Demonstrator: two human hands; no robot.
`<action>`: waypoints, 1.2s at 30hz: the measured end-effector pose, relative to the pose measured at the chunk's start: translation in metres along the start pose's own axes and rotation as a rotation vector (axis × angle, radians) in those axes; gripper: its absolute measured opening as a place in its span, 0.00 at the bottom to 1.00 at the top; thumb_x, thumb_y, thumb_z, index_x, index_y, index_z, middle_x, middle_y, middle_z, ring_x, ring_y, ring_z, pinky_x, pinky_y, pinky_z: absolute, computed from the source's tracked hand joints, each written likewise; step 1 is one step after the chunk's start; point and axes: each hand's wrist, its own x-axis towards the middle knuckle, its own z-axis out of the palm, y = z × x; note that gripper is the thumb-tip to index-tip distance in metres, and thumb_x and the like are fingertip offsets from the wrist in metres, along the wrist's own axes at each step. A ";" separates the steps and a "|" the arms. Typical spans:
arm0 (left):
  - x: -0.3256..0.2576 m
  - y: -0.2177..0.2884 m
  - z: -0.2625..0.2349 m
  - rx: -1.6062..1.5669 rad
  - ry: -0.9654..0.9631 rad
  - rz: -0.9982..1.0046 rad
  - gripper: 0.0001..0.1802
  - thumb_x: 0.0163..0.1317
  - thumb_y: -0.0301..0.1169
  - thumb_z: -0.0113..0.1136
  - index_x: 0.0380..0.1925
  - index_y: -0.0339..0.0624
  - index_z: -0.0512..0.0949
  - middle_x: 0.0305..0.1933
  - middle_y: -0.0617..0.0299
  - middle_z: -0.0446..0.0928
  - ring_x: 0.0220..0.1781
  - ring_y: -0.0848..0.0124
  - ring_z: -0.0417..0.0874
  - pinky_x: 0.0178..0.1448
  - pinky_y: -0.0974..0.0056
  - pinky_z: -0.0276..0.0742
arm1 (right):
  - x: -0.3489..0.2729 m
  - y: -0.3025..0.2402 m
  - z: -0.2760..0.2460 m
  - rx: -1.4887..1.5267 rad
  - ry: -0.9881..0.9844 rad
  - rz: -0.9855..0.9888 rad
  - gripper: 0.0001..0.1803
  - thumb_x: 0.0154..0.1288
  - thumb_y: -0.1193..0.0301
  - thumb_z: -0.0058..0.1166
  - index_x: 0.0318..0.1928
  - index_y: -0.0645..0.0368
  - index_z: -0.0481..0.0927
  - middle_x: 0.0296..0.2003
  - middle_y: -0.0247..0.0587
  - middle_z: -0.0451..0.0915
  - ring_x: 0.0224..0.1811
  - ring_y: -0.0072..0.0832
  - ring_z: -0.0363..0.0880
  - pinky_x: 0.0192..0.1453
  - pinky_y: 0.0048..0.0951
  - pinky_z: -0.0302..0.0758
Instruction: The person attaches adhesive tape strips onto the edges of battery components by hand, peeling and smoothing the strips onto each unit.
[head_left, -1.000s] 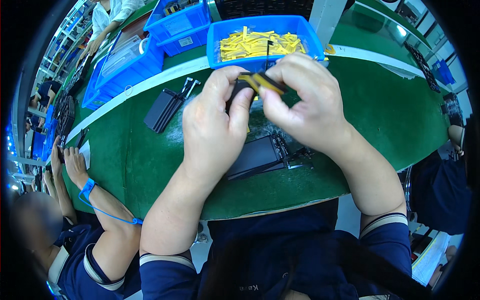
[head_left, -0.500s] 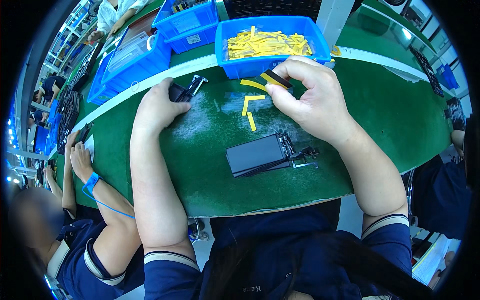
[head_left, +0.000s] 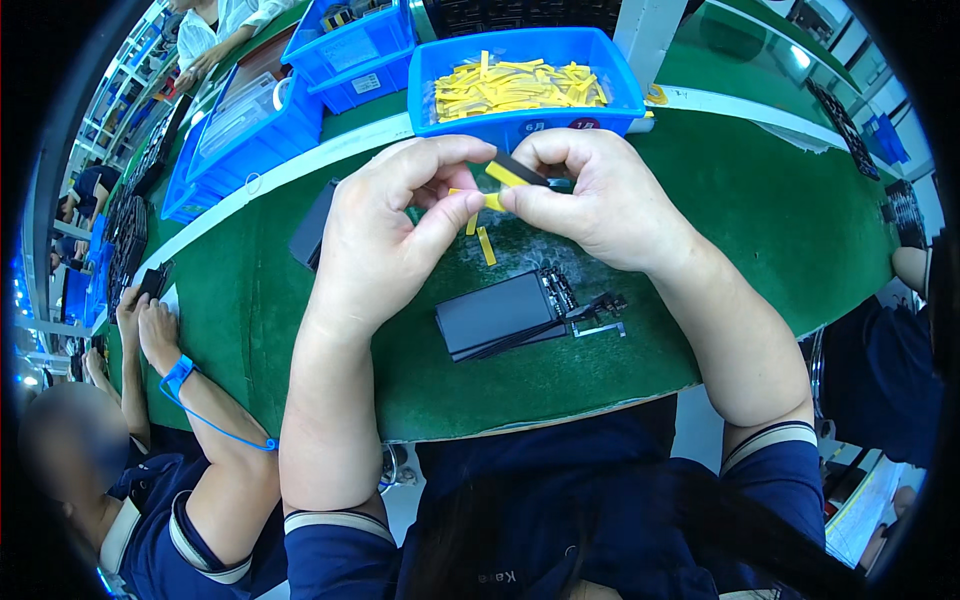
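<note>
From the head camera: pinching a small flat black-and-yellow strip above a green-topped desk.
Gripping it between thumb and fingers of the right hand; curling the left hand just beside it, cannot tell whether closed on anything. Working over a loose thin yellow strip and a stack of rectangular dark-grey panels, both on the desk, near a blue plastic bin filled with yellow pieces.
</note>
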 end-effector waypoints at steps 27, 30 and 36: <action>0.004 -0.012 0.009 -0.540 -0.067 -0.314 0.18 0.55 0.22 0.62 0.46 0.37 0.74 0.29 0.68 0.76 0.29 0.82 0.73 0.36 0.77 0.70 | -0.001 0.007 0.009 -0.070 0.202 -0.152 0.08 0.52 0.70 0.62 0.31 0.61 0.83 0.28 0.42 0.81 0.31 0.30 0.80 0.37 0.28 0.76; 0.001 -0.007 0.015 -0.603 -0.038 -0.317 0.17 0.55 0.22 0.62 0.46 0.37 0.75 0.29 0.68 0.76 0.29 0.82 0.74 0.36 0.76 0.70 | -0.002 0.002 0.006 -0.086 0.186 -0.115 0.07 0.53 0.70 0.62 0.30 0.61 0.83 0.28 0.42 0.81 0.32 0.30 0.80 0.38 0.28 0.75; 0.006 -0.027 0.004 -0.553 -0.011 -0.480 0.17 0.54 0.22 0.61 0.46 0.36 0.75 0.28 0.68 0.77 0.29 0.82 0.73 0.35 0.76 0.69 | -0.001 0.001 0.004 -0.031 0.369 -0.184 0.07 0.54 0.71 0.61 0.31 0.61 0.82 0.28 0.40 0.81 0.31 0.29 0.80 0.38 0.27 0.75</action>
